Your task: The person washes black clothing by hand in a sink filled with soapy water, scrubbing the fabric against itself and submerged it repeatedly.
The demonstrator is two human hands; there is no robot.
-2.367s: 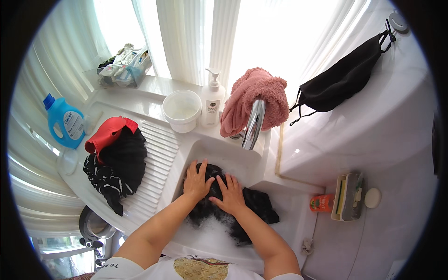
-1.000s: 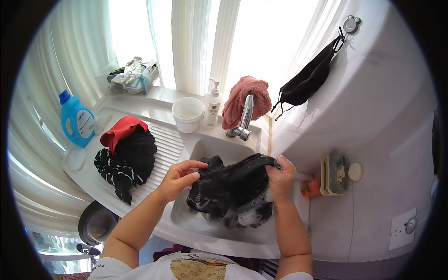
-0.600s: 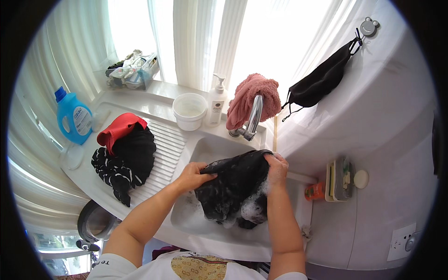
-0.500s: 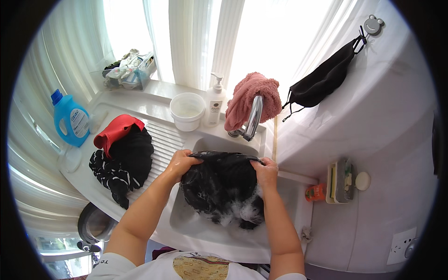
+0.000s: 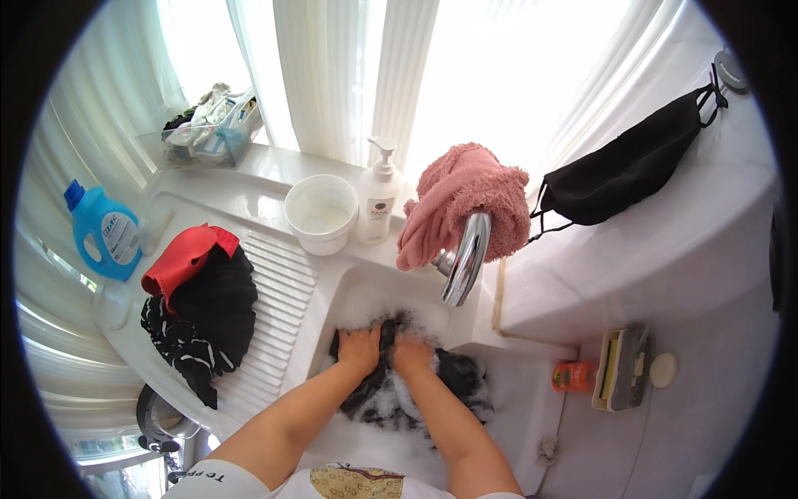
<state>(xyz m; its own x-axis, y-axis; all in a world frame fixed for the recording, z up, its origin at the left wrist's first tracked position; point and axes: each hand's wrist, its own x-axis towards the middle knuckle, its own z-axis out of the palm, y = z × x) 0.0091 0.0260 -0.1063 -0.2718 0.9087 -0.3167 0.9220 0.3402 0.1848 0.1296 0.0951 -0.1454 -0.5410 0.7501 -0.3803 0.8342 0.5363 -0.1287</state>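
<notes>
Black cloth [image 5: 462, 376] (crumpled, sudsy) under left hand [image 5: 359, 350], right hand [image 5: 412, 353].

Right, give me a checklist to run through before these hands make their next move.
1. Both hands on the black cloth: ok, left hand and right hand press into it.
2. Cloth inside the sink: ok, it lies there among suds.
3. Firm grip on the cloth: cannot tell, the fingertips are hidden in cloth and foam.
4. Tap free of covering: not ok, a pink towel is draped over it.
5. Red and black pile out of the sink: ok, it sits on the ridged board.
6. Cap on the blue bottle: ok.
</notes>
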